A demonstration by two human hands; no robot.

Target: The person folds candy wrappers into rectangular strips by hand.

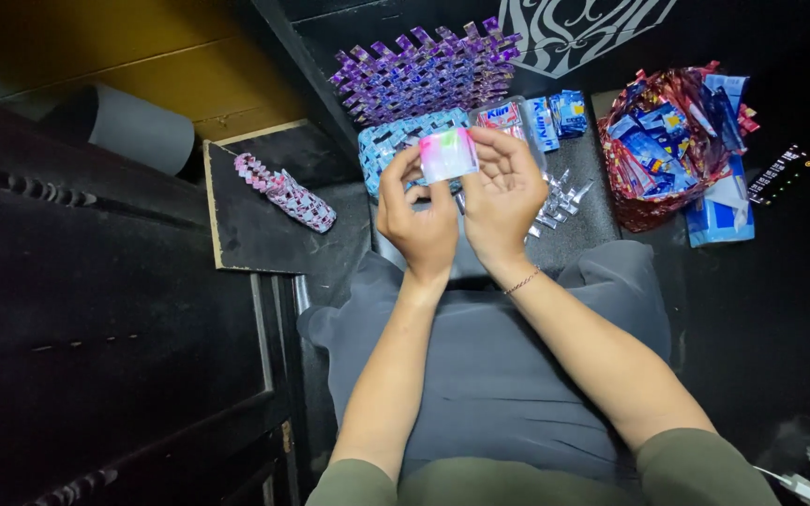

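Both hands, left hand (416, 217) and right hand (503, 192), grip closed on a folded plastic wrapper (448, 155) above the lap, before a purple woven mat (424, 80).

The folded wrapper (448, 155) looks like glossy plastic foil, same as the purple woven mat (424, 80). Lap cloth (480, 356) is matt grey fabric, and the board (255, 220) is dull dark wood.

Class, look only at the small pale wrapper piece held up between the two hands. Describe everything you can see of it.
The wrapper piece is a small, roughly rectangular strip of glossy, film-like material, mostly white with pink and green patches. It looks folded flat and is held up, slightly tilted, above the lap. The left hand pinches its left edge and the right hand its right edge. Nothing else touches it. Its print is too blurred to make out.
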